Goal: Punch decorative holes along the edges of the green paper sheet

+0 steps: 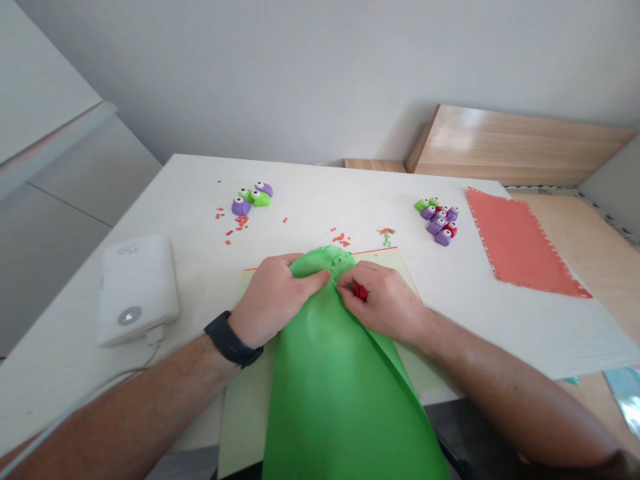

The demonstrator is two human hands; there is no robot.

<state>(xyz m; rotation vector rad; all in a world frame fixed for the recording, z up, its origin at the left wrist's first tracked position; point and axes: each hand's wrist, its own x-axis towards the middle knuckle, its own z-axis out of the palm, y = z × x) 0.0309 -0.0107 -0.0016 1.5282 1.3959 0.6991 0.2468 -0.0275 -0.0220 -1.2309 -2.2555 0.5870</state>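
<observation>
A large green sheet of paper hangs over the near table edge, its far end curled up, with small holes punched along the edge. My left hand, with a dark watch on the wrist, is closed on the curled end, thumb on top. My right hand is closed at the same end, its fingertips against the paper's edge. Between its fingers a small red paper punch shows, mostly hidden. Beneath the green paper lies a pale yellow sheet.
Several eyed purple and green punches stand at the back left, more punches at the back right. A red sheet with punched edges lies on the right. Paper bits are scattered about. A white corded device sits left.
</observation>
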